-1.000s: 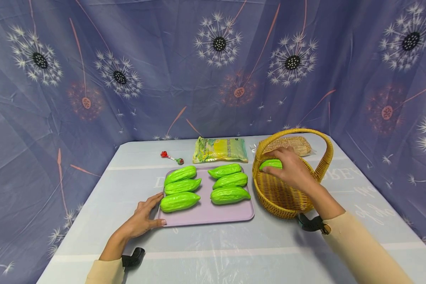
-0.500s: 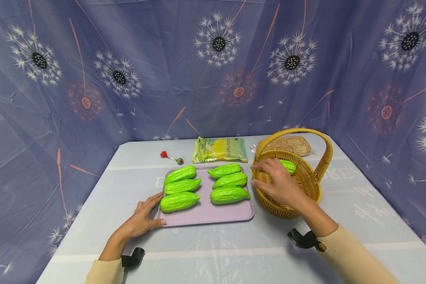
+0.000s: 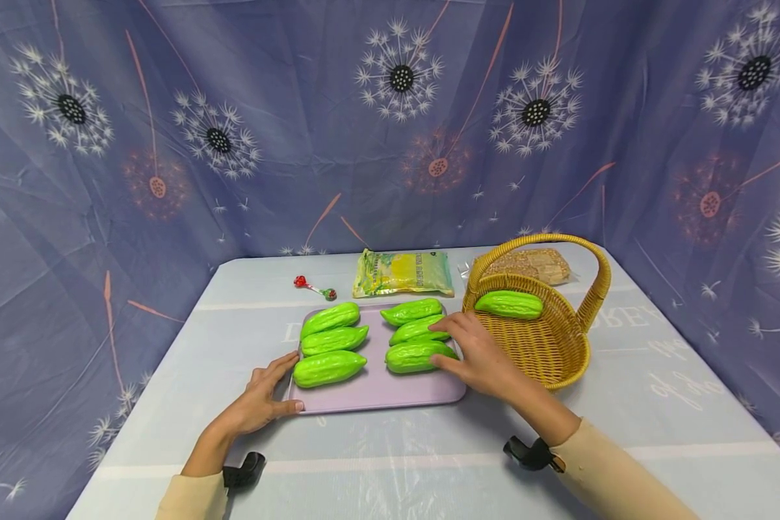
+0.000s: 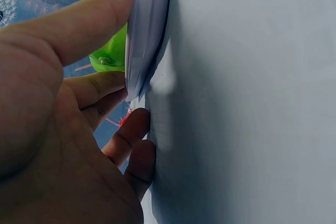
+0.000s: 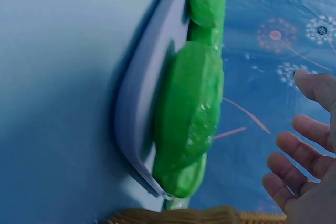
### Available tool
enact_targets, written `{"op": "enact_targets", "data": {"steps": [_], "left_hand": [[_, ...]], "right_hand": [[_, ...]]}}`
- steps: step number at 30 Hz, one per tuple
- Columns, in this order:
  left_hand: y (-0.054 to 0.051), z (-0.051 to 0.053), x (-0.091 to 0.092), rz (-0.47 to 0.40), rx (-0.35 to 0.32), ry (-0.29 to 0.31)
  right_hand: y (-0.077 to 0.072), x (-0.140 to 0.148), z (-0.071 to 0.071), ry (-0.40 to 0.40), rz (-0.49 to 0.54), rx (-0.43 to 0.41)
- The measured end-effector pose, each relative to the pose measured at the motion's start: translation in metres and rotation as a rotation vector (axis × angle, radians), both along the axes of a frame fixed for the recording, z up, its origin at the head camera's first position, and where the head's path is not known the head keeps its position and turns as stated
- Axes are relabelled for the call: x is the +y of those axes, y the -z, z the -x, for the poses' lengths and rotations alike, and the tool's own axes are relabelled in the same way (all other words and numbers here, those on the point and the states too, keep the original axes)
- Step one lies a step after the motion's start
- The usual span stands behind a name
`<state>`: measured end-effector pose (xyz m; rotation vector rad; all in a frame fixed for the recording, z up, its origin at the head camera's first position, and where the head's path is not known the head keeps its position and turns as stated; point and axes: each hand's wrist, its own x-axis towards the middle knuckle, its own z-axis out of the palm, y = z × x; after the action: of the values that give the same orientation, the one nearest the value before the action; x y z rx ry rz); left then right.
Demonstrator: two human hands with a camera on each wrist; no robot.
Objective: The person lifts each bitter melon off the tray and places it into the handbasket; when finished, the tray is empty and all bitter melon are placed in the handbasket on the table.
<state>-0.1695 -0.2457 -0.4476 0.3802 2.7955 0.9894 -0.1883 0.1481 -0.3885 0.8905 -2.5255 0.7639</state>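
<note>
On a lilac tray (image 3: 377,395), green bitter melons lie in two columns of three. My left hand (image 3: 260,401) rests against the tray's left edge and near corner; in the left wrist view its thumb and forefinger touch the rim (image 4: 144,30). My right hand (image 3: 481,361) is over the tray's right side with fingers spread, above the nearest right-column bitter melon (image 3: 409,357). In the right wrist view that hand (image 5: 310,166) holds nothing, apart from the bitter melon (image 5: 191,103). One more bitter melon (image 3: 510,304) lies inside the wicker basket (image 3: 536,354), against its far wall.
The basket's tall handle (image 3: 601,278) arches up right of the tray. Behind stand a yellow-green packet (image 3: 403,274) and a clear bag of grain-like food (image 3: 539,266). Two wrapped lollipops (image 3: 315,288) lie at back left. A dandelion-print curtain (image 3: 286,180) surrounds the table.
My right hand has let go of a bitter melon in the basket and moved left and nearer, out over the tray. My left hand has stayed at the tray's edge.
</note>
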Motion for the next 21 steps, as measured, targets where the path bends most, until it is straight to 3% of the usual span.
{"op": "enact_targets", "data": {"steps": [7,21], "left_hand": [[-0.001,0.000,0.001,-0.007,0.001,-0.001],[0.000,0.000,0.001,-0.006,0.004,0.002]], "right_hand": [[0.013,-0.013,0.004,0.009,-0.031,-0.074],[0.034,-0.023,0.012,0.053,-0.046,-0.124]]}}
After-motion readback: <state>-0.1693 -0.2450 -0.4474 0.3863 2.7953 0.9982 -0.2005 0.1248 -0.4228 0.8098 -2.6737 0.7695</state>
